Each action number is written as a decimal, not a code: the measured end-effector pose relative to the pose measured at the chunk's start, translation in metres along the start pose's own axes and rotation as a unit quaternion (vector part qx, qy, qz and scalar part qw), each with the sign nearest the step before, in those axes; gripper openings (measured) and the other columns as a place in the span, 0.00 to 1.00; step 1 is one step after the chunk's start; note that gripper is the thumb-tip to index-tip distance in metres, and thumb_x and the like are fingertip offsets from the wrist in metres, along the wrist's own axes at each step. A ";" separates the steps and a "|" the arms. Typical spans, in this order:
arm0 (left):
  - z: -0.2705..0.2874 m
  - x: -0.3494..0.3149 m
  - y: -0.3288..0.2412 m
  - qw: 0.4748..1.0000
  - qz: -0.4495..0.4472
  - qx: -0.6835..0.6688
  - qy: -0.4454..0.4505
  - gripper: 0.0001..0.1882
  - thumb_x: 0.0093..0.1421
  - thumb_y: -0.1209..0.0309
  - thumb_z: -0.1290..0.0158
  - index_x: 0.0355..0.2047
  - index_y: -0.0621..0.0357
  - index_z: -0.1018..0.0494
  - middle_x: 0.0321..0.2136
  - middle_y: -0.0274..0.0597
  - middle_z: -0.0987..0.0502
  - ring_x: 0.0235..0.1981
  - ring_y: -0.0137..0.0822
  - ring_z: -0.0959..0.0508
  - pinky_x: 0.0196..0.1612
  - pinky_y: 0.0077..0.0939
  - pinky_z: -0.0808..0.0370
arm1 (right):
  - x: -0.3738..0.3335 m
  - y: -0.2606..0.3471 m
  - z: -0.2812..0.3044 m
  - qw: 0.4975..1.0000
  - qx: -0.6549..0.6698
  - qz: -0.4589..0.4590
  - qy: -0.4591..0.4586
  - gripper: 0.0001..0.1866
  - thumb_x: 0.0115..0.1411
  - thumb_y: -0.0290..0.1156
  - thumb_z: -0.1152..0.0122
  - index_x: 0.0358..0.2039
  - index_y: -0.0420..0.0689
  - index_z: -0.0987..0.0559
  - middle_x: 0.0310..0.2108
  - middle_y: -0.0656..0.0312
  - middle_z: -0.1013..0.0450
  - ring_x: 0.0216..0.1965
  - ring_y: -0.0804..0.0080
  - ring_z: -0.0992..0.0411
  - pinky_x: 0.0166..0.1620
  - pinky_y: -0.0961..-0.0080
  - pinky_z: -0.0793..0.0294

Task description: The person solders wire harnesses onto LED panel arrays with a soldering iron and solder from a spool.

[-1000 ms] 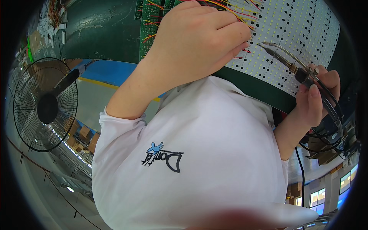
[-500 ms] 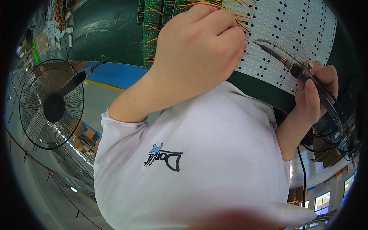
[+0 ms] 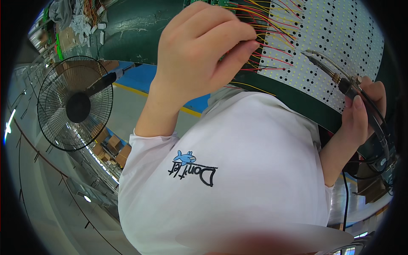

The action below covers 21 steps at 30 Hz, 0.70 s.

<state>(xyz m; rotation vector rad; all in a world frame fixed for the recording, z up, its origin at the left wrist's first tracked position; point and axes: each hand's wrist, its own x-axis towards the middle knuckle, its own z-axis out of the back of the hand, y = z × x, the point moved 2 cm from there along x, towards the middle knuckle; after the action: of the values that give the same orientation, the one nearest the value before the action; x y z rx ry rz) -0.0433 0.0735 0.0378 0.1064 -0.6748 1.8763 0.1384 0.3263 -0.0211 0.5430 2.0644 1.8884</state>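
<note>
My left hand (image 3: 206, 49) is closed, thumb and fingers pressed together beside a bundle of red, yellow and black wires (image 3: 276, 32). Whatever lies in that pinch is hidden. The wires reach over the left edge of a white LED panel (image 3: 325, 59) dotted with small lights and black holes. At the right, my right hand (image 3: 365, 108) is wrapped round a soldering iron (image 3: 346, 87) with a thin metal feed tube along it. Its tip points left, over the panel. Parts of green circuit boards (image 3: 221, 3) show at the top edge, behind my left hand.
The dark green work surface (image 3: 131, 32) runs under everything. White connectors and loose wires (image 3: 91, 23) lie at its far left. A black fan (image 3: 76, 106) stands at the left. Black cables (image 3: 369, 170) hang below the iron. Cardboard boxes (image 3: 110, 144) are on the floor.
My left hand has moved left relative to the panel, uncovering more wires and covering the green boards. The whole view has shifted. The iron stays in my right hand, over the panel.
</note>
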 end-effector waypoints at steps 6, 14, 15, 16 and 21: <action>-0.014 0.023 -0.022 0.991 0.036 0.071 0.109 0.05 0.52 0.72 0.39 0.29 0.56 0.23 0.29 0.37 0.25 0.32 0.39 0.23 0.34 0.30 0.25 | -0.002 0.008 -0.013 0.999 -0.017 -0.007 -0.039 0.15 0.55 0.32 0.35 0.28 0.39 0.33 0.24 0.63 0.37 0.27 0.81 0.41 0.30 0.84 0.44; -0.030 0.024 -0.019 0.991 0.019 0.056 0.121 0.04 0.54 0.74 0.47 0.31 0.56 0.26 0.30 0.38 0.26 0.34 0.39 0.24 0.37 0.32 0.27 | -0.002 0.008 -0.010 0.999 -0.013 -0.004 -0.030 0.15 0.55 0.33 0.35 0.28 0.40 0.33 0.25 0.64 0.37 0.27 0.81 0.41 0.29 0.85 0.45; -0.031 0.023 -0.019 0.990 0.015 0.057 0.126 0.05 0.54 0.75 0.47 0.32 0.57 0.27 0.30 0.39 0.26 0.34 0.40 0.25 0.39 0.33 0.28 | -0.002 0.008 -0.010 1.000 -0.012 -0.004 -0.020 0.15 0.55 0.33 0.35 0.28 0.40 0.33 0.25 0.64 0.37 0.27 0.81 0.41 0.29 0.85 0.45; -0.033 0.022 -0.019 0.991 0.016 0.055 0.125 0.05 0.54 0.75 0.47 0.32 0.57 0.27 0.30 0.39 0.26 0.34 0.40 0.25 0.39 0.33 0.28 | -0.002 0.009 -0.011 1.000 -0.014 -0.004 -0.020 0.15 0.55 0.33 0.35 0.28 0.40 0.33 0.25 0.64 0.37 0.27 0.81 0.41 0.29 0.85 0.45; -0.042 0.018 -0.019 0.994 0.012 -0.017 0.110 0.06 0.56 0.74 0.47 0.34 0.56 0.29 0.30 0.40 0.28 0.35 0.41 0.27 0.42 0.35 0.32 | -0.002 0.016 -0.023 0.998 -0.046 0.000 -0.036 0.15 0.55 0.31 0.34 0.27 0.40 0.33 0.23 0.63 0.36 0.26 0.80 0.41 0.29 0.83 0.44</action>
<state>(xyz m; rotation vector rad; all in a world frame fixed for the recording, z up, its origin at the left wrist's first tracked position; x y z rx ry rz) -0.0237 0.1141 0.0171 -0.1302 -0.5566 1.8650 0.1308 0.3066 -0.0027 0.5786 1.9220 1.9239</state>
